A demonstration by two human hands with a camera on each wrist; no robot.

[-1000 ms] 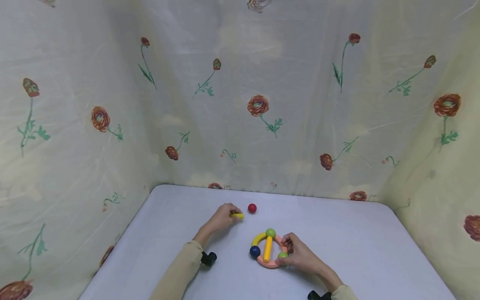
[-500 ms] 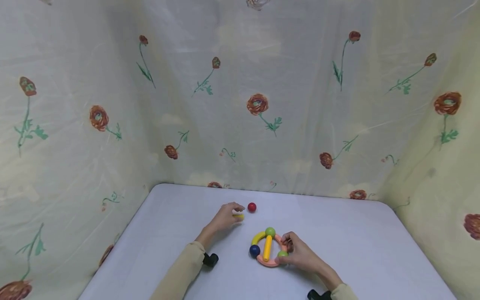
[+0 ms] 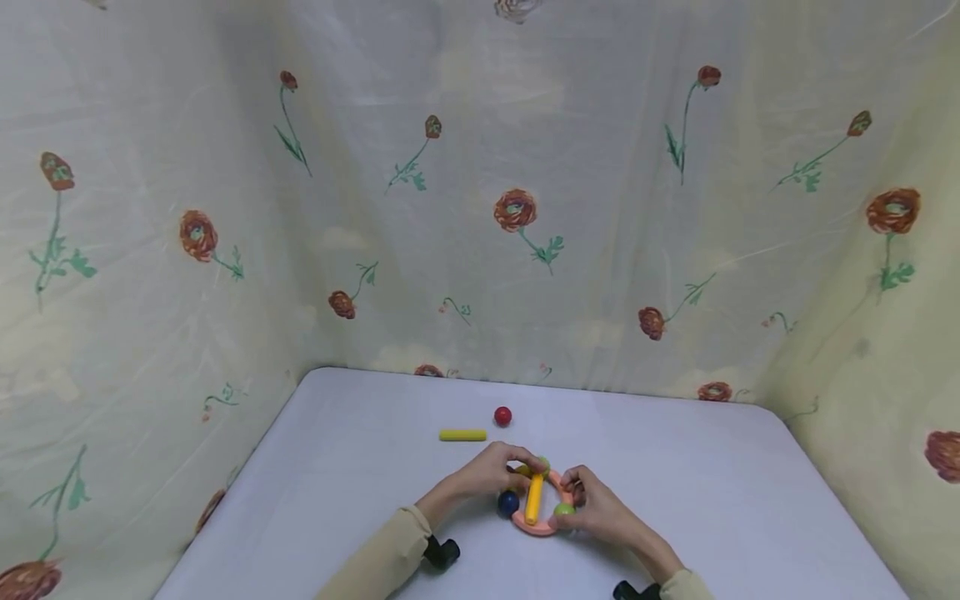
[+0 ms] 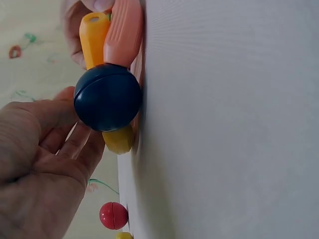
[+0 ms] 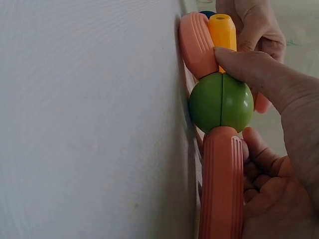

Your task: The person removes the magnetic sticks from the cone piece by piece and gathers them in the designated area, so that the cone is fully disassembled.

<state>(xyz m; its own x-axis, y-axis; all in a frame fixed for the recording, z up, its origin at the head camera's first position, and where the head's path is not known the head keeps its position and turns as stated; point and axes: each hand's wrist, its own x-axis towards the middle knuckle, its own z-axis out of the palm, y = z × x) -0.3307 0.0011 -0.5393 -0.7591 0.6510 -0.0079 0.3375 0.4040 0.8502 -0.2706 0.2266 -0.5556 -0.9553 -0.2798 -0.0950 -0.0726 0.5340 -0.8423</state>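
Just right of the dark blue ball (image 3: 508,502), on the pale surface (image 3: 675,483): orange rod (image 3: 533,500), one, long axis running from near to far; far end at the far green ball (image 3: 544,463), near end over the near pink arc (image 3: 534,529). I judge this the relation that counts: the rod lies between the hands, with the left the nearer, at its far end.

Left hand (image 3: 491,471): beyond the blue ball, thumb and fingers arched over the yellow arc (image 4: 118,141) and towards the rod's far end, gap narrow. Whether it grips anything, I cannot tell.

Right hand (image 3: 596,506): right of the blue ball, thumb and fingers holding the near green ball (image 5: 222,103) where it meets the side pink arc (image 5: 223,189).

Loose items: red ball (image 3: 503,416), well beyond the blue ball; yellow stick (image 3: 462,435), beyond and left of it, lying crosswise.

Condition of view: yellow arc mostly covered by the left hand; far green ball partly so. On my left-wrist feed the blue ball blocks some fingertips. Side pink arc cut off by the right-wrist frame. I cannot tell whether the rod's near end touches the near pink arc.
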